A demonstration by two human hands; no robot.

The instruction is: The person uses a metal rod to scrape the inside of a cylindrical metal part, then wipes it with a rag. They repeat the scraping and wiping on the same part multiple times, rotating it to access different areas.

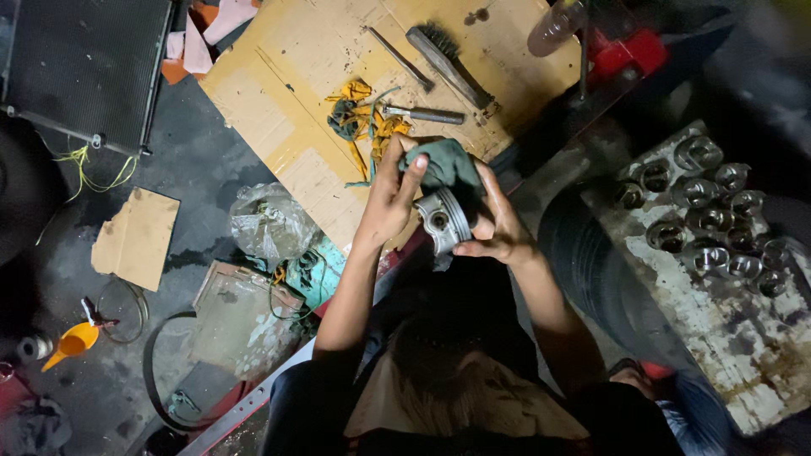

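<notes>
Two hands meet at frame centre over the person's lap. Left hand (390, 198): fingers curled and closed on a dark green rag (448, 165), pressing it onto the top of a metal piston (443, 221). Right hand (498, 232): clamped on the piston's side from 3 o'clock, thumb under the skirt, fingers partly hidden behind the rag. The piston sits between both palms, held in the air, its pin bore facing the camera; the rag covers its crown at 12 o'clock.

Surroundings: a sheet of cardboard (338, 51) lies on the floor at 12 o'clock, carrying a wire brush (448, 59), a thin metal rod (401, 57), a short steel tool (427, 114) and yellow-green scraps of cloth (363, 122). At 3 o'clock, a stained board (726, 338) holds a cluster of further pistons (710, 219). At 8 o'clock, an orange funnel (72, 342) rests on the dark floor; a crumpled clear plastic bag (270, 224) lies at 9 o'clock.

Risk, judged: the piston looks greasy and only the right hand truly grips it. A firm rub from the rag could twist it out of that grip and drop it onto the lap or floor, marking the ring lands. Loose cloth could also snag in the ring grooves. Lighting is dim, so residue may go unnoticed.
</notes>
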